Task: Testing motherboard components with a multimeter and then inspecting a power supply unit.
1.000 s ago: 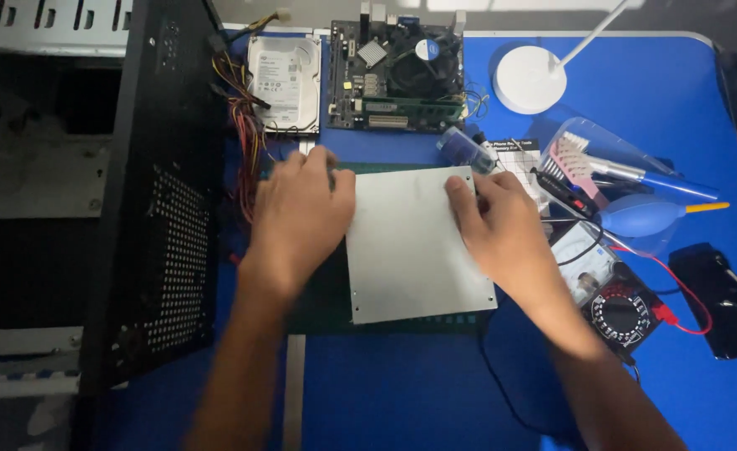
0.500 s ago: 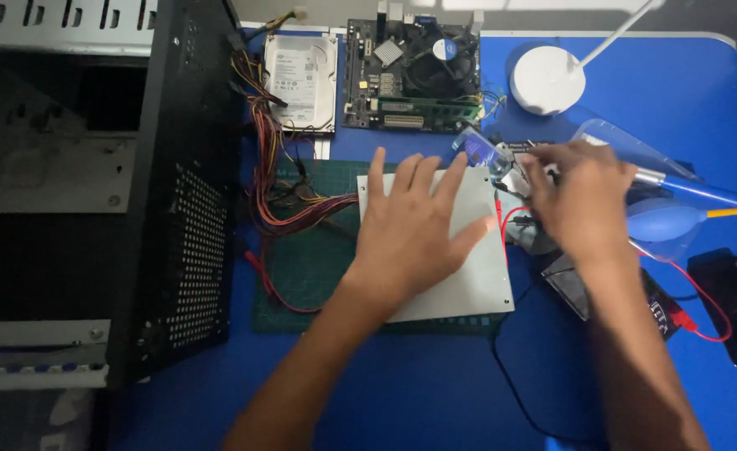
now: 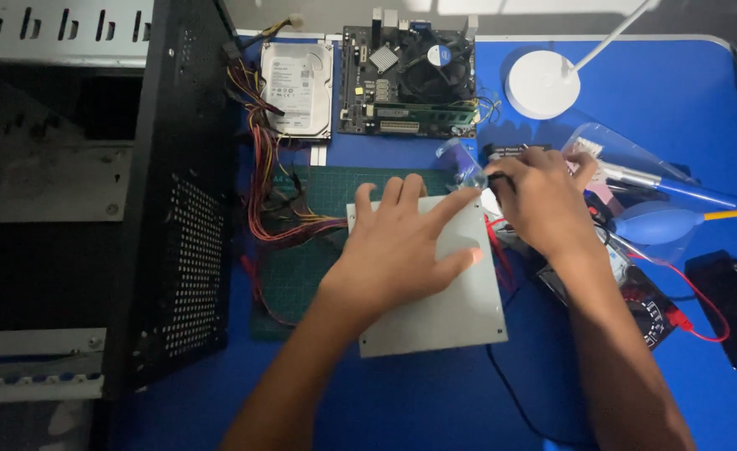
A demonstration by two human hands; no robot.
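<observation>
A: How is the left hand [image 3: 402,250] placed?

B: It is spread wide, palm down, and pressed flat on the grey metal box [image 3: 460,313]. Nothing is gripped; the box is only held down.

A: And where is the box found?

B: Directly under that hand, lying flat, partly on the green cutting mat [image 3: 326,188] and partly on the blue bench [image 3: 652,100]. A bundle of coloured wires [image 3: 260,196] is seen just beyond the left hand's outer side, running from the box towards the open black computer case [image 3: 176,217].

A: What is done by the right hand [image 3: 544,205]?

B: It is curled at the box's far corner, just beside the left fingertips. The fingers are drawn in narrow, as if around something small and dark, but what is pinched cannot be told. A small clear bag [image 3: 460,163] lies just ahead of it.

A: Which step is judged to be in hand?

B: The box is being steadied while its far corner is worked on.

A: What would be called for by a further move?

B: Steady downward pressure, and the red lead [image 3: 694,305] beside the right wrist kept clear. A hard drive [image 3: 299,89] and a motherboard [image 3: 410,79] lie well ahead of both hands.
</observation>
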